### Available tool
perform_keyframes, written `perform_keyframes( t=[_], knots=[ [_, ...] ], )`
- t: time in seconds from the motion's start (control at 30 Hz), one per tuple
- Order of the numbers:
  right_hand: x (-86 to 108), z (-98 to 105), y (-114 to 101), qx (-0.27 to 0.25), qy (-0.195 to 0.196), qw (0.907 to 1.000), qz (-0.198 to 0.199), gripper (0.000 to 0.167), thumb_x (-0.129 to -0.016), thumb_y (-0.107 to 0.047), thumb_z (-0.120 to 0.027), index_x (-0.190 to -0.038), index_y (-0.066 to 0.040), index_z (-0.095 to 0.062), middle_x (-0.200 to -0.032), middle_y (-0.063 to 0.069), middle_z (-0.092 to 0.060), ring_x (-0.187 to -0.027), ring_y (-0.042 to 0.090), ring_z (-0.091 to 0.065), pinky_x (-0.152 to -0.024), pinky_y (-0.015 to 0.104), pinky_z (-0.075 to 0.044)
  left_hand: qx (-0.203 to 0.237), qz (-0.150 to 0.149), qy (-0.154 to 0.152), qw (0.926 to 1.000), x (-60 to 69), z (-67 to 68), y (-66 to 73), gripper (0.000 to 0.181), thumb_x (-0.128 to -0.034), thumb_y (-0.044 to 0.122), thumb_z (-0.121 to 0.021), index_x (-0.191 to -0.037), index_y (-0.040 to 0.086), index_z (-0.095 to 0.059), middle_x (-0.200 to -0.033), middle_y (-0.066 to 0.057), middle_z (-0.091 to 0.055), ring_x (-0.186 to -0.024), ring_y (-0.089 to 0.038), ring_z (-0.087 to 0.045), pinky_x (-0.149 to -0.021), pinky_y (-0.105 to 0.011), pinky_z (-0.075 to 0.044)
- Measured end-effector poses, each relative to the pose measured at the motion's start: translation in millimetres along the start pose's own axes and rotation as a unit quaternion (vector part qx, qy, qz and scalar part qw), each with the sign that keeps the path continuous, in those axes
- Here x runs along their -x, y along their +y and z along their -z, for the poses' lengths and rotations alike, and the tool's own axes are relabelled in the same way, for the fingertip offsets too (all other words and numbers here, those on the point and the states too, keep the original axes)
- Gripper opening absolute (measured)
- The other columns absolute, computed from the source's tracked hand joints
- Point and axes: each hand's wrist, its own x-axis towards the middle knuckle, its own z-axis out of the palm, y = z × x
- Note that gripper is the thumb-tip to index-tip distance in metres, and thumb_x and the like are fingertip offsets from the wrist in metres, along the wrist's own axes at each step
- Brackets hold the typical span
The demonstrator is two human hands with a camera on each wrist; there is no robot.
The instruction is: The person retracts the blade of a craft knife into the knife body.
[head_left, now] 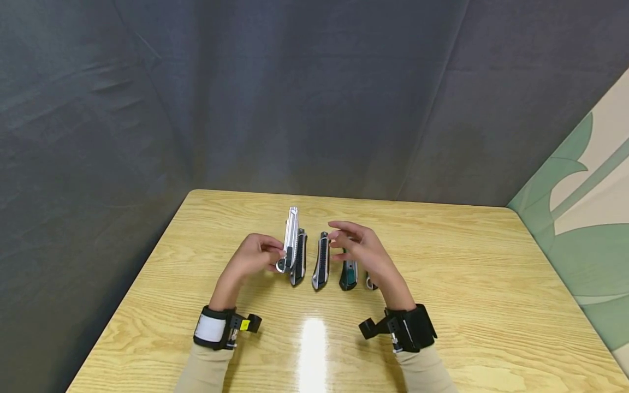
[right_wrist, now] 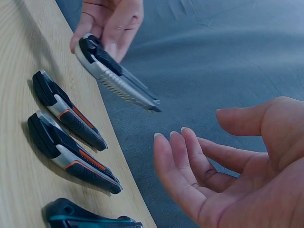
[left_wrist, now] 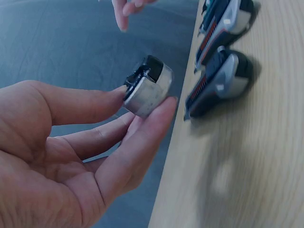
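My left hand (head_left: pixel 251 254) pinches a silver box cutter (head_left: pixel 291 236) near its black-trimmed end, thumb on one side and fingers on the other. The cutter is raised off the table; the left wrist view shows it end-on (left_wrist: pixel 151 92), and the right wrist view shows its ridged silver body (right_wrist: pixel 116 78). My right hand (head_left: pixel 366 251) hovers to the right with fingers loosely bent and thumb apart, holding nothing. Below the hands lie two black-and-grey box cutters with orange trim, one nearer the left (head_left: pixel 299 262) and one between the hands (head_left: pixel 321 263).
Under the right hand a dark green box cutter (head_left: pixel 349 275) lies partly covered. Further right, the ringed end of another item (head_left: pixel 371 282) shows beside the right wrist. The wooden table (head_left: pixel 472 284) meets a dark grey curtain (head_left: pixel 314 109) at its back edge.
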Motion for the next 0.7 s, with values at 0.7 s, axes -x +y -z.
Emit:
perform_keyframes(
  t=[0.7],
  knots=[
    [2.5,11.1,-0.8,0.007,0.017,0.9998,0.004,0.038,-0.103,-0.019,-0.054,-0.141,-0.017,-0.055,-0.124,0.015,-0.059,-0.111,0.026,-0.065,-0.095,0.055,-0.056,-0.031,0.072,0.006,0.9969,-6.7,12.8,-23.6,0.020,-0.0897,-0.001,-0.064,-0.106,-0.011,-0.068,-0.096,-0.020,-0.067,-0.069,-0.019,-0.069,-0.066,-0.037,-0.064]
  ],
)
